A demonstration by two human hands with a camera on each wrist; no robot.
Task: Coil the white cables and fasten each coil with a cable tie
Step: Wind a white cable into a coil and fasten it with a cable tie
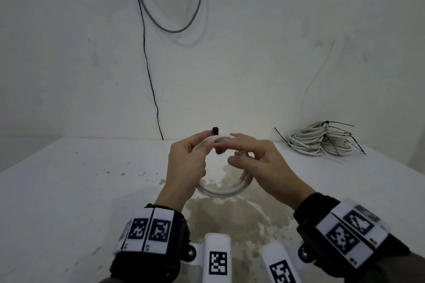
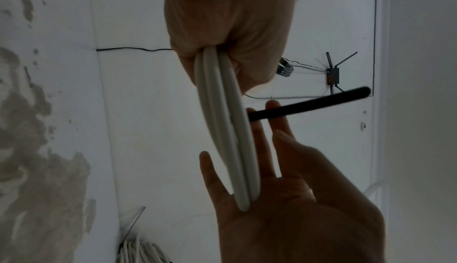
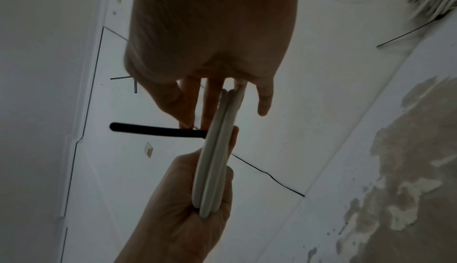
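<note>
A white cable coil [image 1: 220, 192] of a few loops hangs above the table between both hands. My left hand [image 1: 207, 142] grips its upper left arc with curled fingers and thumb; the left wrist view shows the coil [image 2: 222, 122] leaving that fist [image 2: 227, 32]. A black cable tie [image 1: 215, 131] crosses the coil's top and sticks out sideways [image 2: 309, 104] [image 3: 158, 130]. My right hand [image 1: 232, 149] is open with fairly straight fingers [image 3: 210, 106]. The coil [image 3: 215, 159] runs between those fingers, and their tips touch the tie.
A pile of white coiled cables [image 1: 322, 142] bound with black ties lies at the back right of the white table [image 1: 69, 190]. A brown stain [image 1: 230, 216] marks the table below my hands. A black wire [image 1: 149, 76] and a grey cable loop [image 1: 170, 7] hang on the wall.
</note>
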